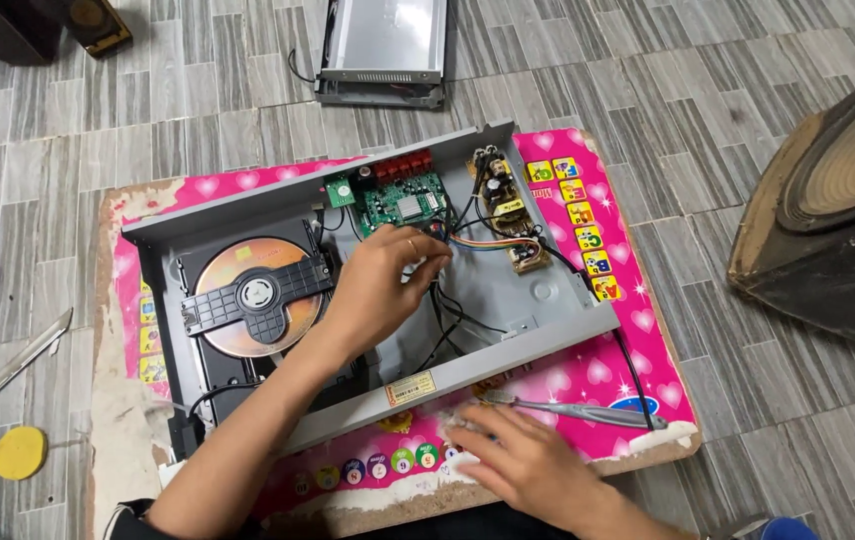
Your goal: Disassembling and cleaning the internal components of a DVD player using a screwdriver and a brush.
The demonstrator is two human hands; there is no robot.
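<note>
Grey metal disc player case (548, 300), lid off, lies on a pink heart-patterned board (638, 385) on the tiled floor. A small yellow label (411, 388) sits on its front wall. Inside, left hand (378, 290) fingers pinch wires beside the green circuit board (403, 203). Right hand (523, 460) rests flat, fingers open, near silver pliers (578, 410).

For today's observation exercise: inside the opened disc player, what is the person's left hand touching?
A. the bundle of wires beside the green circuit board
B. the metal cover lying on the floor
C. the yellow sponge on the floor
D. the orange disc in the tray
A: the left hand pinches the wires just below the green circuit board.
</note>
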